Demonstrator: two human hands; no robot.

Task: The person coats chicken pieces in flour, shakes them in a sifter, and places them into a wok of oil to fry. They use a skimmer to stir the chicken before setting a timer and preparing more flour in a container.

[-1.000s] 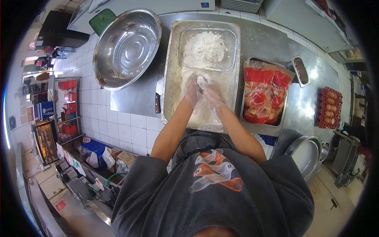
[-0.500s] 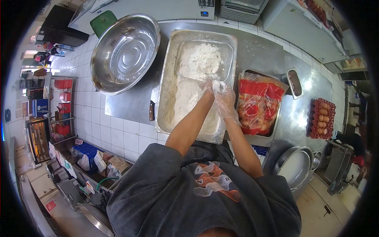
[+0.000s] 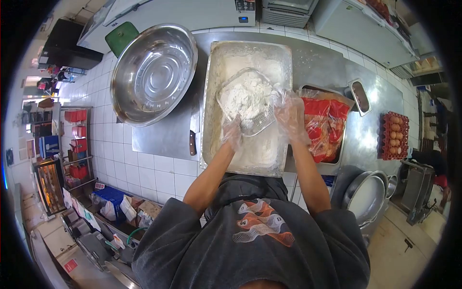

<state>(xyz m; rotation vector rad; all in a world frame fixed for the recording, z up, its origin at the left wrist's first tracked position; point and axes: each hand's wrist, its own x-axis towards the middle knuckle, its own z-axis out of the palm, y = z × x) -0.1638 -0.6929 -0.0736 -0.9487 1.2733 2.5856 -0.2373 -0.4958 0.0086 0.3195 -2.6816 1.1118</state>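
Both my hands wear clear plastic gloves dusted with flour. A wire mesh basket [image 3: 263, 124] sits within the large metal tray [image 3: 288, 72], over the flour [image 3: 262, 151] spread on its bottom. A lumpy, flour-white heap [image 3: 246, 94] fills the basket. My left hand [image 3: 232, 133] grips the basket's near left edge, thumb toward the heap. At the right side, my right hand [image 3: 291, 115] is closed around the rim, its fingers partly hidden by the glove's folds. The basket lies at a slant between the two hands.
To the left stand a big steel bowl [image 3: 125, 86] and a knife [image 3: 192, 143]. On the right are a pan holding a red-printed bag of meat [image 3: 325, 125], a small metal container [image 3: 360, 98], a tray of eggs [image 3: 395, 135] and a pot of white liquid [image 3: 362, 204].
My hands have moved apart, from close together to opposite sides of the basket. The basket has shifted toward me from the tray's far end and turned, carrying the white heap.
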